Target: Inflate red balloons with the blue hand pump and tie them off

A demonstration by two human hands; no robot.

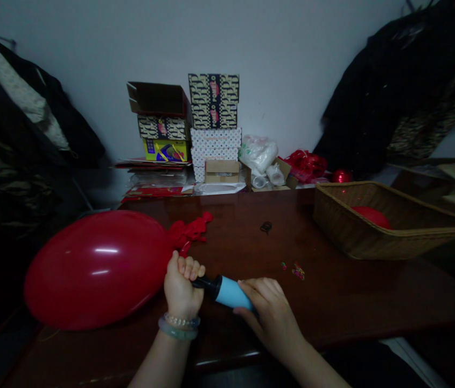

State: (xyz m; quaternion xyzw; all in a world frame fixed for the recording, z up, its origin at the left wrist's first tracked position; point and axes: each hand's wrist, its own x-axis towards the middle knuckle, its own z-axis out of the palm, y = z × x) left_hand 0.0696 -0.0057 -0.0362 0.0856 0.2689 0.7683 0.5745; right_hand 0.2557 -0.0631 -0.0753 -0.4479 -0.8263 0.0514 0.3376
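A large red balloon (102, 269), swollen and shiny, lies to the left above the table's near side. My left hand (182, 285) is closed in a fist at the balloon's neck, around the black nozzle end of a hand pump. The light blue barrel of the hand pump (231, 292) points toward my right hand (271, 315), whose fingers and thumb wrap its near end. The balloon's mouth is hidden inside my left fist. Just beyond that fist lies a small heap of limp red balloons (189, 230).
On the brown table (231, 231) are black bands (266, 227) and small coloured bands (298, 271). A wicker basket (344, 237) at the right holds a red balloon (372, 216). Stacked boxes (214, 102) and plastic bags (259, 153) stand along the wall; coats hang on both sides.
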